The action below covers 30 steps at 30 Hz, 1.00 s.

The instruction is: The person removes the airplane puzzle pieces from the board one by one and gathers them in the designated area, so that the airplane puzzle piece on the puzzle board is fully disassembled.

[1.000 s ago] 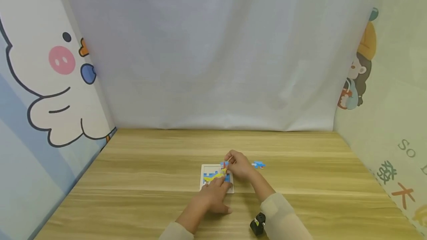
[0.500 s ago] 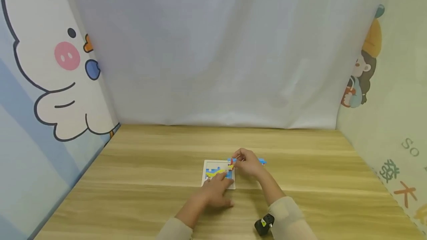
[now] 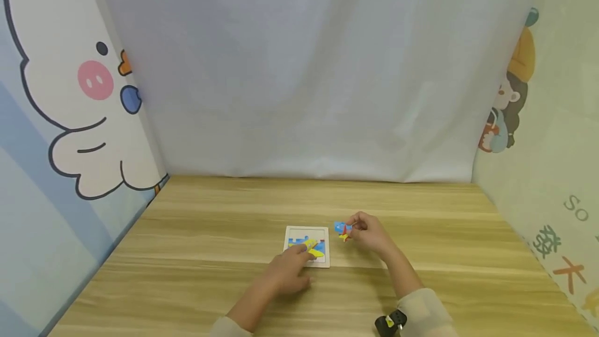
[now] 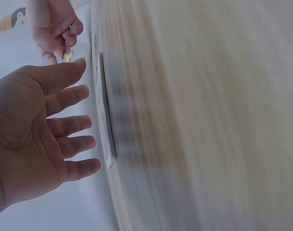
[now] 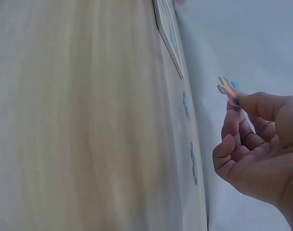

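Note:
My right hand [image 3: 372,235] pinches a small jigsaw piece [image 5: 227,89], coloured yellow, red and blue, between thumb and fingertips. It holds the piece above the table, to the right of a square puzzle tray [image 3: 326,262] with a pale frame. Blue pieces with a yellow shape fill part of the tray, while its upper part shows bare pale backing. My left hand [image 3: 286,270] lies over the tray's lower left, fingers extended and thumb spread, covering that corner. In the left wrist view its fingers are apart beside the tray's edge.
Two loose blue pieces, a nearer one [image 5: 194,162] and a farther one [image 5: 186,106], lie on the wooden table [image 3: 210,222] in the right wrist view. A black device [image 3: 390,323] sits at my right sleeve. A pale curtain [image 3: 299,92] hangs behind the table.
My right hand has moved right, away from the tray, with the pinched jigsaw piece. My left hand has drawn back slightly left, uncovering more of the yellow shape.

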Each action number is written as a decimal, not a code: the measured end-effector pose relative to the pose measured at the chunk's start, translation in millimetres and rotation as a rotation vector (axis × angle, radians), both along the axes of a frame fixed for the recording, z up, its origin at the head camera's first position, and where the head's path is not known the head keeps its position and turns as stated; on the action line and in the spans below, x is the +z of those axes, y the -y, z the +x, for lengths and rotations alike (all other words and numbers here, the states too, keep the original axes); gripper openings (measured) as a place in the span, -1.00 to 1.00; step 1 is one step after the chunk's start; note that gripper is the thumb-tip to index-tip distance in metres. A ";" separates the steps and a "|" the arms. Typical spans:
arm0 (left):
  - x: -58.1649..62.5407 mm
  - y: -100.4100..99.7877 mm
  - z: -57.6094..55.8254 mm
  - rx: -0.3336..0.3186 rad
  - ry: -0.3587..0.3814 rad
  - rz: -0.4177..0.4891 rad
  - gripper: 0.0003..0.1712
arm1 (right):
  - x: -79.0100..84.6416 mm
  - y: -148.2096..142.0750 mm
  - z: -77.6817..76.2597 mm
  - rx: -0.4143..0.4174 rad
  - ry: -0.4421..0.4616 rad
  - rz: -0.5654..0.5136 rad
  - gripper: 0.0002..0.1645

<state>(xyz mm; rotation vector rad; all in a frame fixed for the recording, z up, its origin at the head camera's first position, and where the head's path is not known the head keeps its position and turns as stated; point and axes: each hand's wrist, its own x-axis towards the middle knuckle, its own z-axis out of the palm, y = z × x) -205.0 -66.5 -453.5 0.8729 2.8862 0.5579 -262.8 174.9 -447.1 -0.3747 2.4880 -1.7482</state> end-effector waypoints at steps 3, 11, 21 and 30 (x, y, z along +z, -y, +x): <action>1.3 8.7 5.4 0.021 0.001 -0.018 -0.55 | 0.4 -8.8 3.0 -0.001 0.009 -0.010 -0.79; 6.0 23.5 17.9 0.029 -0.013 -0.041 -0.39 | 3.0 -37.0 10.6 -0.030 0.031 0.029 -0.75; 3.2 23.5 25.2 0.067 0.148 -0.116 -0.08 | 2.7 -69.0 7.4 -0.114 0.070 -0.004 -0.71; 5.1 22.2 21.9 0.071 0.205 -0.168 -0.02 | 2.3 -93.7 1.7 -0.149 0.097 0.025 -0.64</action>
